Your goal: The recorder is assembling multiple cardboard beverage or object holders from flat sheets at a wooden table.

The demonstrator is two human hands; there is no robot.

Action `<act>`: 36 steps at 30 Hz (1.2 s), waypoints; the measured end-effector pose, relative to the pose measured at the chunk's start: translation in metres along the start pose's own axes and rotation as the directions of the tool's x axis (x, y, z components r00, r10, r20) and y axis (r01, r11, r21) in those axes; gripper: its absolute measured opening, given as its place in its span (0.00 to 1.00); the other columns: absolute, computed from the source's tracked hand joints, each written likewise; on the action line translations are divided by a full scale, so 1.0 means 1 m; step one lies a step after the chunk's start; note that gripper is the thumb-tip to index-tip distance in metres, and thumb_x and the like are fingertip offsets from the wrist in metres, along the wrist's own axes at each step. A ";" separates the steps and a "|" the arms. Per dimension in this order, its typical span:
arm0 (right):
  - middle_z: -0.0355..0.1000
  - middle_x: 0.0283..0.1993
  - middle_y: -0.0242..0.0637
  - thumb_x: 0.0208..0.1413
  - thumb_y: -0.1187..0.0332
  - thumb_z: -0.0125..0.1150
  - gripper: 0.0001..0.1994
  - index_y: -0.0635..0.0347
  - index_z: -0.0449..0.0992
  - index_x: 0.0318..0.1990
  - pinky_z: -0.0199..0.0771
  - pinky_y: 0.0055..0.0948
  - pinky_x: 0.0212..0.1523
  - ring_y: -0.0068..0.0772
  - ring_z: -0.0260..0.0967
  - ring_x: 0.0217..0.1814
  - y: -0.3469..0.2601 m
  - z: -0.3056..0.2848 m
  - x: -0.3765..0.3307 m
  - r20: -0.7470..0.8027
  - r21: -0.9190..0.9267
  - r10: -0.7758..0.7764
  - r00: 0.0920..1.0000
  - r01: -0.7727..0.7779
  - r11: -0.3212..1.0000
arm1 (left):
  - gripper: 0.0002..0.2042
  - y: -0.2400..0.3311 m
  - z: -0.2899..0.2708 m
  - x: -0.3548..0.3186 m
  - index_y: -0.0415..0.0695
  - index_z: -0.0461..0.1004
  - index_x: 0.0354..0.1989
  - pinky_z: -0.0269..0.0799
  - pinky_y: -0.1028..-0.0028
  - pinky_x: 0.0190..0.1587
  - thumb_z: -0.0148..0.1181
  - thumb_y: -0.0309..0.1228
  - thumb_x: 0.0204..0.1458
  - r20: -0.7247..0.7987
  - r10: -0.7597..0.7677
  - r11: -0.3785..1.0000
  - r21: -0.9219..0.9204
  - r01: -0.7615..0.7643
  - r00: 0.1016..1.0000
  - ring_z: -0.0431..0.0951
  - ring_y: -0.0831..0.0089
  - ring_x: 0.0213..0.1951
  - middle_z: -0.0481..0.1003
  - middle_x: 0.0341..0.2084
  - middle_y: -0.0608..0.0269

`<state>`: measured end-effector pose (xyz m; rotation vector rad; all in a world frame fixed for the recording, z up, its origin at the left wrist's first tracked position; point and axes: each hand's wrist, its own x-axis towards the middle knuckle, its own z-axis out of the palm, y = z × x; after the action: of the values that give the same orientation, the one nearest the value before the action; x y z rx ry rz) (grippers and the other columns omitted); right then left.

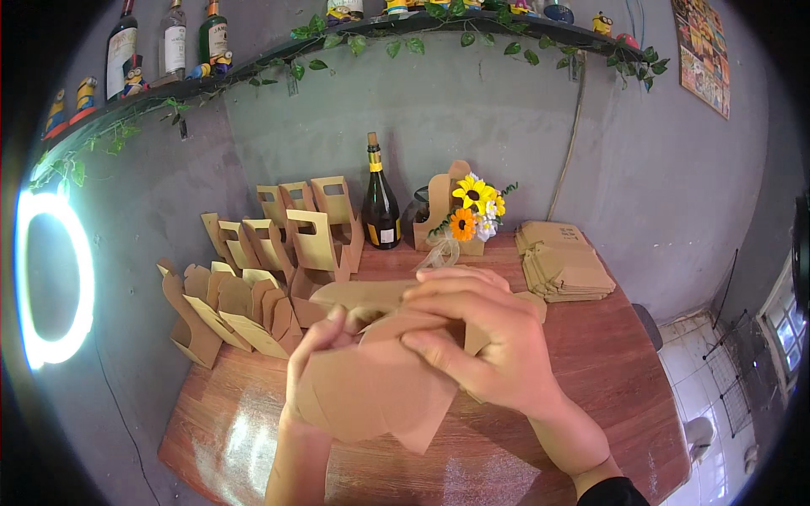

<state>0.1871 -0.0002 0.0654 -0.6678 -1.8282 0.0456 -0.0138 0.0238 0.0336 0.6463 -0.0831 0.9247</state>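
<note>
Cardboard carrier (pixel 380 388) in both hands above reddish wooden table (pixel 616 354), grey walls.

Both hands mid-table (pixel 607 405), holding cardboard cutout (pixel 371 396) btwn them: left hand (pixel 316 354) at 9 o'clock of it, right hand (pixel 472 337) at 2 o'clock, on top. Folded carriers (pixel 261 278) stand in rows at 10–11 o'clock, near wall. Bottle (pixel 380 202) at 12, back edge. Carrier w/ flowers (pixel 460 211) just beside it, 1 o'clock. Flat stack (pixel 565 261) at 2 o'clock.
</note>
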 end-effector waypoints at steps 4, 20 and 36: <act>0.77 0.37 0.42 0.48 0.69 0.68 0.13 0.68 0.77 0.39 0.71 0.32 0.43 0.36 0.75 0.41 0.008 -0.002 0.001 -0.108 0.134 0.283 0.953 -0.268 0.954 | 0.36 -0.006 0.007 -0.007 0.35 0.67 0.56 0.73 0.62 0.48 0.34 0.60 0.60 -0.119 0.202 0.977 0.099 -0.191 0.972 0.77 0.60 0.46 0.74 0.49 0.52; 0.65 0.62 0.39 0.37 0.54 0.74 0.26 0.47 0.78 0.48 0.53 0.50 0.61 0.52 0.50 0.67 -0.012 -0.020 0.000 0.331 -0.035 -0.203 0.922 0.227 0.973 | 0.21 -0.015 0.042 -0.008 0.34 0.58 0.58 0.75 0.63 0.50 0.47 0.21 0.54 -0.253 0.430 0.833 0.481 -0.273 0.867 0.74 0.61 0.51 0.70 0.50 0.50; 0.71 0.57 0.34 0.46 0.56 0.66 0.14 0.50 0.81 0.37 0.56 0.43 0.61 0.47 0.57 0.64 -0.001 -0.005 0.000 0.151 -0.049 -0.232 0.961 0.241 0.969 | 0.26 0.004 0.037 -0.023 0.34 0.54 0.62 0.67 0.55 0.56 0.44 0.32 0.55 -0.087 0.366 0.851 0.433 -0.296 0.926 0.68 0.54 0.57 0.65 0.56 0.47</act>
<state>0.1908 -0.0021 0.0676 -0.4982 -2.0456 -0.1303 -0.0240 -0.0117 0.0579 0.9645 0.1621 1.3501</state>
